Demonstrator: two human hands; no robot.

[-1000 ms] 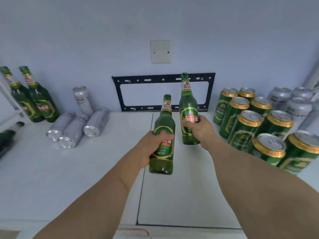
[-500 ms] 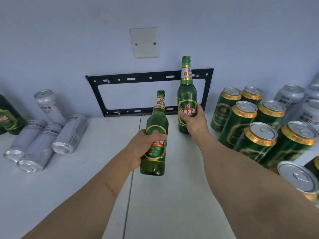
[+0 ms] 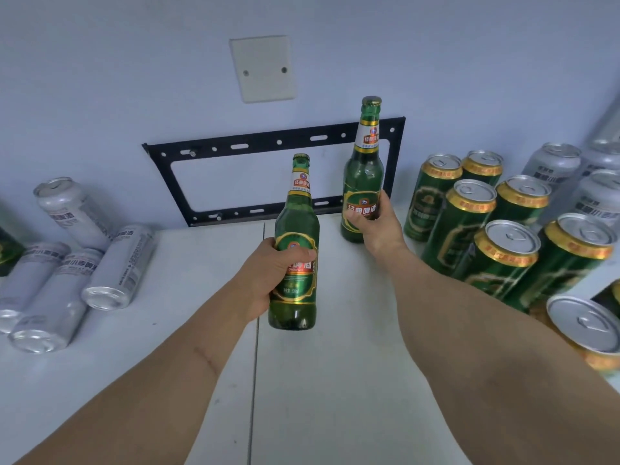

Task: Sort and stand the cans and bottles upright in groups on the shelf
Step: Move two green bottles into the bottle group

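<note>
My left hand (image 3: 273,275) grips a green beer bottle (image 3: 295,290) upright, lifted above the white shelf (image 3: 335,380). My right hand (image 3: 375,226) holds a second green bottle (image 3: 363,176) upright at the back of the shelf by the wall, its base at the surface. Upright green cans (image 3: 469,226) stand in a group just right of that bottle, with upright silver cans (image 3: 553,169) behind them. On the left, three silver cans (image 3: 117,266) lie on their sides and one silver can (image 3: 72,209) stands leaning.
A black metal bracket (image 3: 268,142) is fixed to the wall behind the bottles, below a white cover plate (image 3: 263,68). Another can (image 3: 587,327) sits at the near right edge. A green bottle's edge (image 3: 6,253) shows at far left.
The right hand has carried its bottle back toward the wall next to the green cans. The view shifted right, so the two bottles at far left dropped out of sight. The left hand's bottle stays raised.
</note>
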